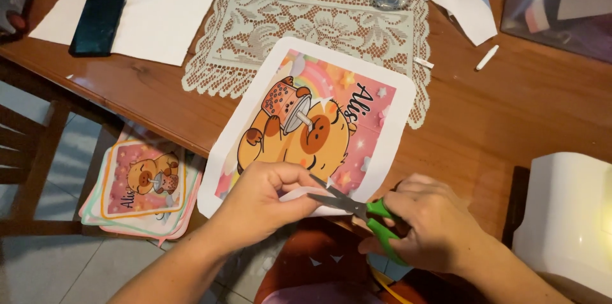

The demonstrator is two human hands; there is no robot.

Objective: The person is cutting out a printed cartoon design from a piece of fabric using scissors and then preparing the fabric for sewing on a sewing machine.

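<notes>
printed sheet held at its near corner while scissors bite in

the printed cartoon sheet lies half on the wooden table, its near edge overhanging. it is judged light, thin and floppy, easily creased, so it is best pinched close to the cut. the left hand is closed on that corner; the right hand is wrapped around the green-handled scissors, blades parted. a lace doily lies beneath, finished cut-outs stacked below.

Just one head-mounted view here, looking steeply down and forward over the near edge of the brown wooden table, close in, tiled floor visible below that edge.
</notes>
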